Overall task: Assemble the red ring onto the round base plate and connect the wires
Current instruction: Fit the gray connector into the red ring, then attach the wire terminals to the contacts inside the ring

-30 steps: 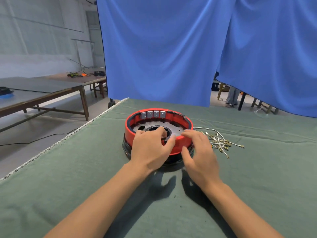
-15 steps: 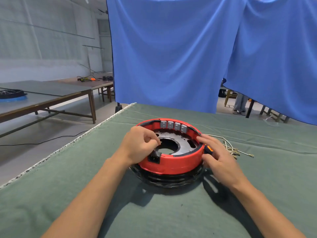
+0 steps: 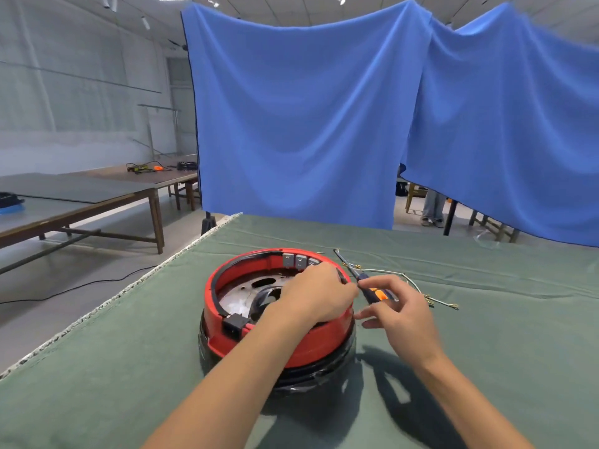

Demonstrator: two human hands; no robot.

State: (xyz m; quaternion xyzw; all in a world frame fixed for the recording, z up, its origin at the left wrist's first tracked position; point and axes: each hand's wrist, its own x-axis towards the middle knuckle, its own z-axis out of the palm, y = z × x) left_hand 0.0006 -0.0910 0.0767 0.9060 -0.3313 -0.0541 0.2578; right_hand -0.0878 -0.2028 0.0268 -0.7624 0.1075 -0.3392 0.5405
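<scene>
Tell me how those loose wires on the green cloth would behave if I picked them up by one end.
The wires look thin and already lie in curves, so they would probably droop and flop rather than stay stiff. Small metal terminals at their ends could snag on each other or on the green cloth. They seem light.

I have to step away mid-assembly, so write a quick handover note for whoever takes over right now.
Left hand: resting on the red ring's right rim; what its fingers hold is hidden.
Right hand: holds a blue-and-orange screwdriver beside the ring.
Done: red ring sits on the round base plate, on the green cloth.
Left: the wires lie loose on the cloth to the right, not yet connected.
</scene>
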